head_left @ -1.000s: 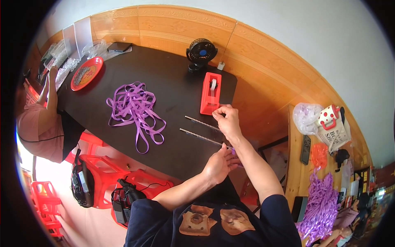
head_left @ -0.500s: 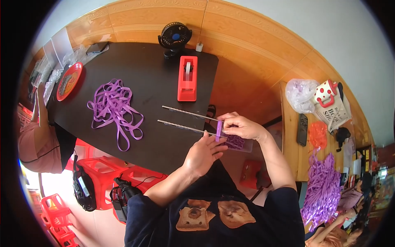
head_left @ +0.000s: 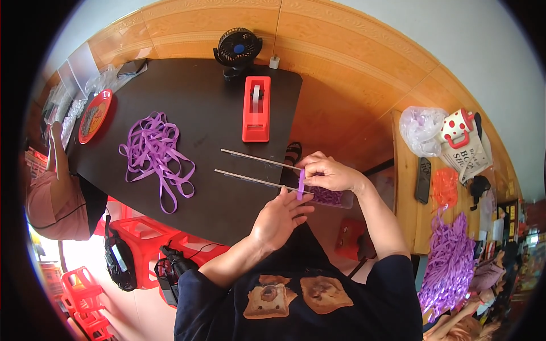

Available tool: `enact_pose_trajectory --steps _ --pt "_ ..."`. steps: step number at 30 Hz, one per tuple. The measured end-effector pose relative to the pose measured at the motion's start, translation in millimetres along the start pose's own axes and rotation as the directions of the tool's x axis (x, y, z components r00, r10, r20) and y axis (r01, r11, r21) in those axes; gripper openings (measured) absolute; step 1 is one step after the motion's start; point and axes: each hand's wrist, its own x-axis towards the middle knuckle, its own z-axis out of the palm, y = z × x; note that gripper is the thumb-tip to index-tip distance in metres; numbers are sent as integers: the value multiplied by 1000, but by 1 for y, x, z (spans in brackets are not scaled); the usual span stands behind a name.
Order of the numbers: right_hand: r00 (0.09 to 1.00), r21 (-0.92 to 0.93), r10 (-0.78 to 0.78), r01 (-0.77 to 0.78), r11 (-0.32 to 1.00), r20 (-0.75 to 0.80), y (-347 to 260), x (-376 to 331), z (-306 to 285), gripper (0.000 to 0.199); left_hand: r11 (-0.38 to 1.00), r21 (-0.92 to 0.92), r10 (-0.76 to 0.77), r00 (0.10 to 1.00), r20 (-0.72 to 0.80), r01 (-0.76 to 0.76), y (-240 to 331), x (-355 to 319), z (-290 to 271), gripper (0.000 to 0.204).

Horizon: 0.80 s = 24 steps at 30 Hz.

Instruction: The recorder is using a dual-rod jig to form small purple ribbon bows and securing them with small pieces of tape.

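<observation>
Two long twisted metal rods (head_left: 257, 159) lie side by side, pointing left over the dark table. A purple ribbon (head_left: 301, 183) spans both of them near their right ends. My right hand (head_left: 333, 171) is closed in a pinch on this ribbon beside the far rod. Below the near rod my left hand (head_left: 280, 219) is open, palm up, its fingertips at the ribbon's lower end. A tangled heap of purple ribbon (head_left: 154, 149) lies on the table to the left. Under my right hand a clear container (head_left: 346, 200) with purple pieces shows partly.
A red tape dispenser (head_left: 256, 122) and a black fan (head_left: 238, 48) stand at the table's far side. At the left edge is a red plate (head_left: 95, 116). On the wooden table (head_left: 408, 227) at right are a phone (head_left: 422, 181), a dotted cup (head_left: 456, 126) and purple streamers (head_left: 449, 256).
The whole view has shifted slightly. My right hand keeps its pinch on the ribbon, and my left hand stays spread beneath with nearly the same pose.
</observation>
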Motion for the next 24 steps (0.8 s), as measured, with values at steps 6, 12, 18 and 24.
enact_pose_trajectory --steps 6,12,18,24 --pt "1000 -28 10 -11 1000 -17 -4 0 1 17 1000 -11 6 1000 6 -6 -1 1 -2 60" --pt "993 -8 17 -18 1000 -115 -10 2 6 16 1000 -13 9 1000 9 -9 0 0 -2 60" --pt "988 33 -28 33 999 -153 -2 6 7 20 1000 -2 7 1000 2 -7 0 0 1 62" --pt "988 167 73 -50 985 -134 -13 10 6 22 1000 5 12 1000 1 -12 1 -1 2 62"
